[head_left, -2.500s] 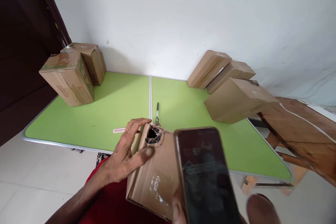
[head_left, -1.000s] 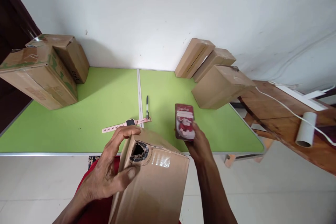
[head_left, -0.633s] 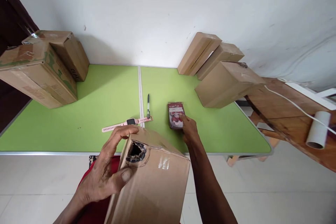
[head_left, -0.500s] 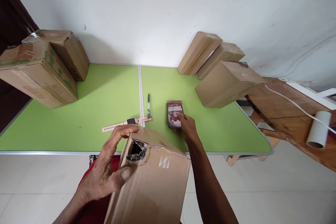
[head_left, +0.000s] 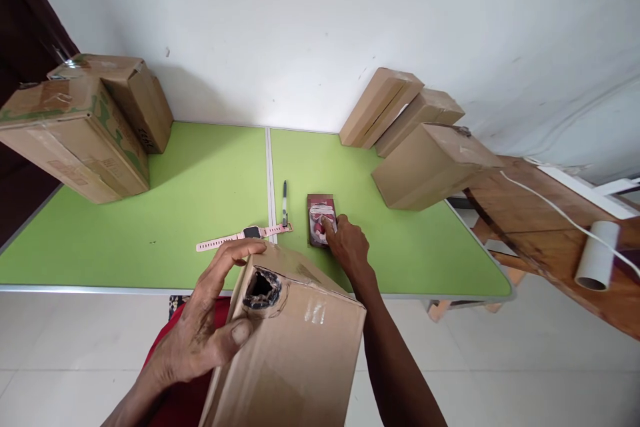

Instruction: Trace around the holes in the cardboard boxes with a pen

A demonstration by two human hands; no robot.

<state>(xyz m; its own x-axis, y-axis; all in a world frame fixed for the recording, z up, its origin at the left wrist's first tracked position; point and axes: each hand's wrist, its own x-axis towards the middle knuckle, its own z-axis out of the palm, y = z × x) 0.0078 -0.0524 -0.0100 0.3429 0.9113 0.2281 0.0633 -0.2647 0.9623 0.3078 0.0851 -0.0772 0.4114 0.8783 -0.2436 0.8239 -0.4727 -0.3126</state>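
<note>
A cardboard box (head_left: 300, 360) with a ragged, dark-edged hole near its upper left corner is tilted at the table's front edge. My left hand (head_left: 207, 327) grips that corner, fingers over the top edge and thumb on the face beside the hole. On the green table, my right hand (head_left: 347, 243) has its fingers on a small dark red box (head_left: 321, 220) with a printed picture; its underside is hidden. Left of it lie a pen (head_left: 285, 203) and a smartwatch (head_left: 251, 232) with a pink strap, partly beyond my left fingers.
Cardboard boxes (head_left: 95, 140) stand at the table's left end, and several more (head_left: 425, 167) at the back right. A brown wooden table (head_left: 540, 213) on the right carries a white tube (head_left: 597, 257) and a white cable (head_left: 565, 203). A wall rises behind.
My right hand and the small dark red box have shifted slightly left, nearer the pen. My left hand keeps its hold on the cardboard box.
</note>
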